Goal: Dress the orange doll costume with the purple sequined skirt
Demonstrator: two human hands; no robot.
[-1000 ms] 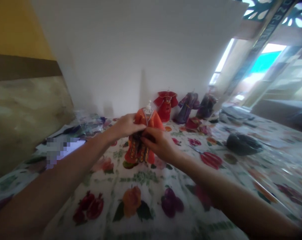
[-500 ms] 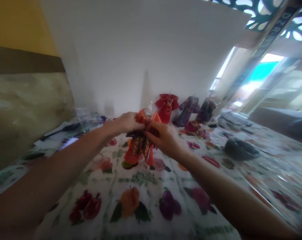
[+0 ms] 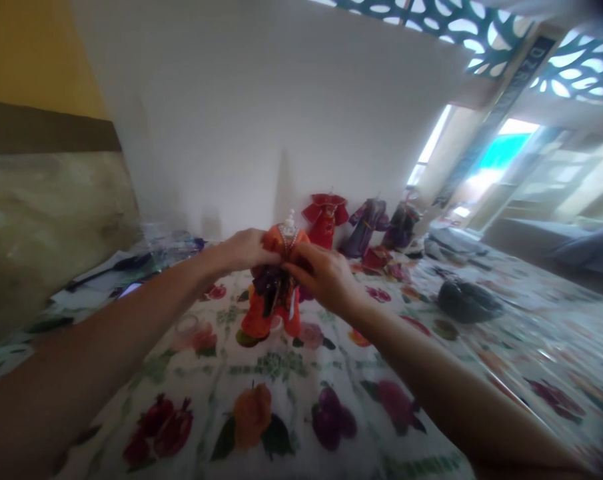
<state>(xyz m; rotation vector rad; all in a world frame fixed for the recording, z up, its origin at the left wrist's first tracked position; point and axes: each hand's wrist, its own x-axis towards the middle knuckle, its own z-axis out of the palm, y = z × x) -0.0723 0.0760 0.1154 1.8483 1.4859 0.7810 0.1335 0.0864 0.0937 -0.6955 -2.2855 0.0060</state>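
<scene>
Hands [image 3: 286, 261] pinched at orange dress [image 3: 255, 313] waist | dark sash [image 3: 271, 283], seemingly, hanging below

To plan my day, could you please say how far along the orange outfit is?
The orange outfit stands upright, its beaded neckline already in place. The left hand and right hand seem to pinch the dark cloth at its waist. Securing that cloth is probably left; the hands hide any fastening.

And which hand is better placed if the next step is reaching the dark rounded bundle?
Probably the right hand: it is nearer the bundle, while the left hand would cross over. Both hold the small orange fabric dress.
</scene>
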